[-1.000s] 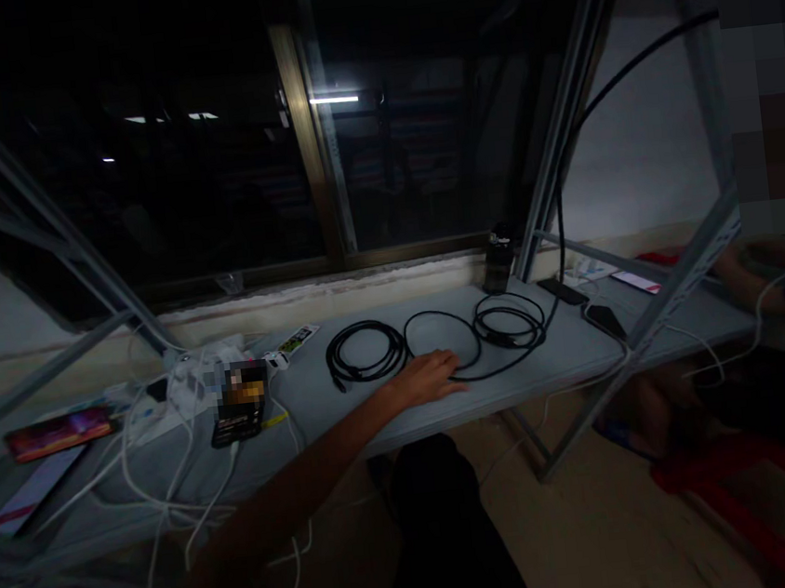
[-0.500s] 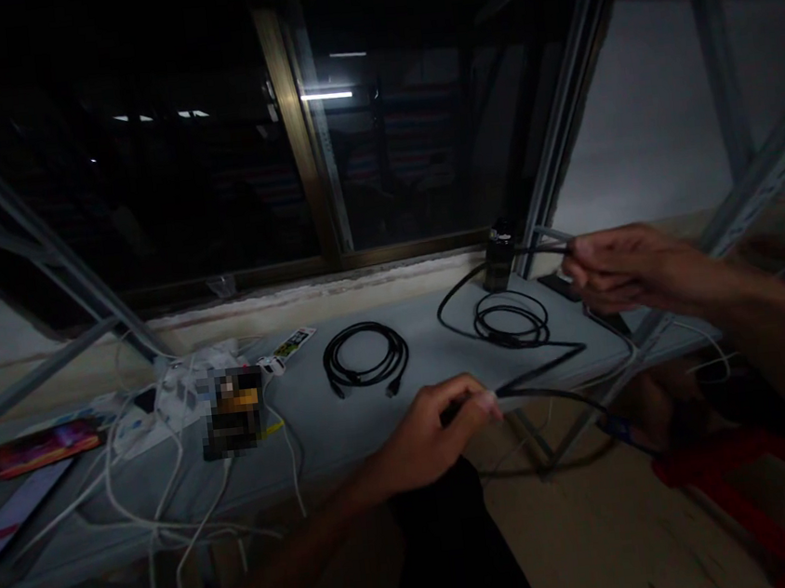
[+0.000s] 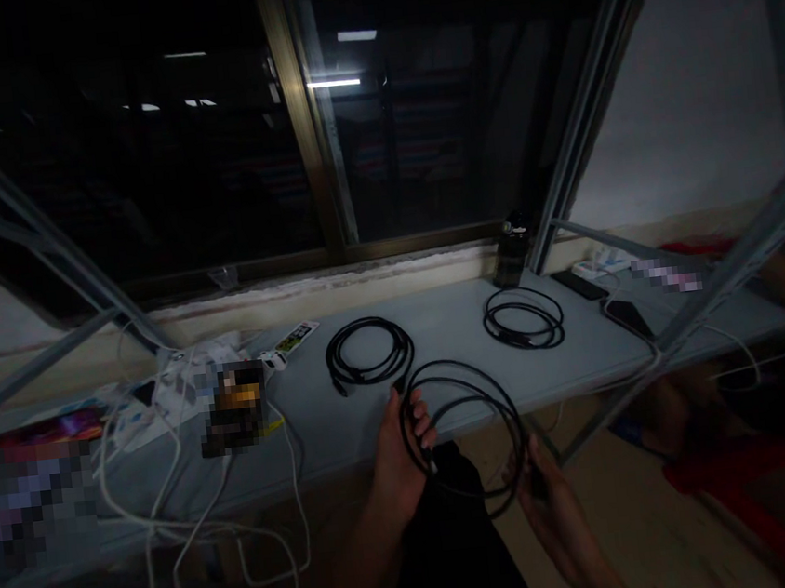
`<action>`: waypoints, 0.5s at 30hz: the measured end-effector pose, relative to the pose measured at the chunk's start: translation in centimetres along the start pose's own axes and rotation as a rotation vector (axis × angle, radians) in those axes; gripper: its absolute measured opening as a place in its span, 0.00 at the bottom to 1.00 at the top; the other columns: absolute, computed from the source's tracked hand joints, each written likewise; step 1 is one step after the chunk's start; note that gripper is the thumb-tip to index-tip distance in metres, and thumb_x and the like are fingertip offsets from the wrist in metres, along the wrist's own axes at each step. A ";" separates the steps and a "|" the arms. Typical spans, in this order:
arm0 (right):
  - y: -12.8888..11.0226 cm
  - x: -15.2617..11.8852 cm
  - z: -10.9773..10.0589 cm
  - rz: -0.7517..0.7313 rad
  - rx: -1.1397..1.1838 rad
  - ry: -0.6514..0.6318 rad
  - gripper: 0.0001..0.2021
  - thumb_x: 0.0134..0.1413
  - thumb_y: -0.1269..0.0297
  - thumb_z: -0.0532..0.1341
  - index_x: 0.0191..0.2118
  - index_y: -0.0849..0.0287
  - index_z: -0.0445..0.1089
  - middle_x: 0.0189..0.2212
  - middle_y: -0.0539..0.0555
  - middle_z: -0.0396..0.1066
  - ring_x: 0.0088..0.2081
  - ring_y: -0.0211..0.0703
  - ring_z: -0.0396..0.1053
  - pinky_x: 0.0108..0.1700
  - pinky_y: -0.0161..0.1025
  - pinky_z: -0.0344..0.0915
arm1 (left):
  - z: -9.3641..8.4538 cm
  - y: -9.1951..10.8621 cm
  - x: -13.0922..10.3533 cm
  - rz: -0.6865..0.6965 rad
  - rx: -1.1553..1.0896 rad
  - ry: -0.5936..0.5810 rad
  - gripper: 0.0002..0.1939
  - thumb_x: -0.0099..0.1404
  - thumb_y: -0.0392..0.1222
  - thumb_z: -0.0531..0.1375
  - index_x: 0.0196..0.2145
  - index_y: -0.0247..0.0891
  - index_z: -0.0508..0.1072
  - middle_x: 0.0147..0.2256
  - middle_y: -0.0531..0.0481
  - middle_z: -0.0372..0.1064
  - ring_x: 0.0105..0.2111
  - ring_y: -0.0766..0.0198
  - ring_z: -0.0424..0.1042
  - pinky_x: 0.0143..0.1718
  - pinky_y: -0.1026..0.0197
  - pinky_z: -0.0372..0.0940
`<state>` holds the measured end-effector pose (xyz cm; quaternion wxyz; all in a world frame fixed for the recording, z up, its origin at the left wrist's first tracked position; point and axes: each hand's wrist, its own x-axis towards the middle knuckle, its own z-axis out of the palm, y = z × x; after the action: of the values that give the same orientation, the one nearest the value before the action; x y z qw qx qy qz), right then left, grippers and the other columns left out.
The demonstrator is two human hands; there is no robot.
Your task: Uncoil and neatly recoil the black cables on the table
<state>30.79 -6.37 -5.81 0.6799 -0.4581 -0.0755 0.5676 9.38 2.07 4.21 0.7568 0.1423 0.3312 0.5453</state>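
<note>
A black cable (image 3: 452, 363) hangs in loose loops between my hands, over the front edge of the grey table (image 3: 438, 327). My left hand (image 3: 404, 442) is closed round the left side of the loops. On their right side, my right hand (image 3: 543, 489) grips the same cable, its fingers partly in shadow. Behind my left hand, a coiled black cable (image 3: 367, 323) lies flat on the table. Another coiled black cable (image 3: 525, 345) lies farther right, in front of a dark bottle (image 3: 511, 253).
White cables (image 3: 178, 522) tangle over the left part of the table. A dark phone (image 3: 579, 286) lies right of the bottle. Metal posts (image 3: 577, 116) rise at both sides. A red stool (image 3: 768, 470) stands low at the right, near another person's legs.
My right hand has come down and inward from the upper right. The cable stretched between my hands is now looped, and my left hand has moved slightly left and turned palm up.
</note>
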 end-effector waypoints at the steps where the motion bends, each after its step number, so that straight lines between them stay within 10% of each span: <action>1: 1.1 -0.6 0.0 0.000 0.039 0.029 0.31 0.36 0.43 0.87 0.38 0.56 0.77 0.35 0.51 0.77 0.35 0.44 0.76 0.36 0.36 0.78 | -0.3 -0.9 -0.1 0.023 0.002 0.014 0.22 0.67 0.63 0.73 0.40 0.43 0.74 0.31 0.52 0.56 0.23 0.69 0.57 0.21 0.68 0.58; 4: 3.3 -1.9 0.4 0.053 0.130 0.037 0.34 0.33 0.40 0.87 0.39 0.56 0.78 0.42 0.55 0.81 0.46 0.52 0.81 0.46 0.43 0.83 | -0.9 -3.4 -0.8 0.106 0.008 0.070 0.23 0.63 0.63 0.75 0.41 0.45 0.76 0.32 0.51 0.57 0.24 0.67 0.58 0.22 0.66 0.59; 10: 1.8 -3.8 2.1 -0.041 0.198 -0.026 0.28 0.47 0.48 0.84 0.34 0.55 0.66 0.25 0.43 0.61 0.22 0.33 0.60 0.26 0.31 0.70 | -2.9 -6.7 -3.5 0.202 0.048 0.217 0.27 0.54 0.69 0.78 0.40 0.48 0.81 0.33 0.49 0.61 0.26 0.65 0.60 0.26 0.61 0.61; 15: -0.4 -4.0 4.3 -0.005 0.287 -0.080 0.32 0.46 0.55 0.86 0.34 0.56 0.61 0.24 0.39 0.48 0.19 0.27 0.39 0.17 0.27 0.52 | -4.7 -8.4 -5.8 -0.083 0.119 0.227 0.29 0.53 0.74 0.75 0.44 0.55 0.84 0.33 0.45 0.67 0.28 0.56 0.71 0.25 0.56 0.64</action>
<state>27.00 -7.40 -1.40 0.7364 -0.3329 -0.0218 0.5886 11.39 -7.00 -2.09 0.7267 0.1104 0.4521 0.5053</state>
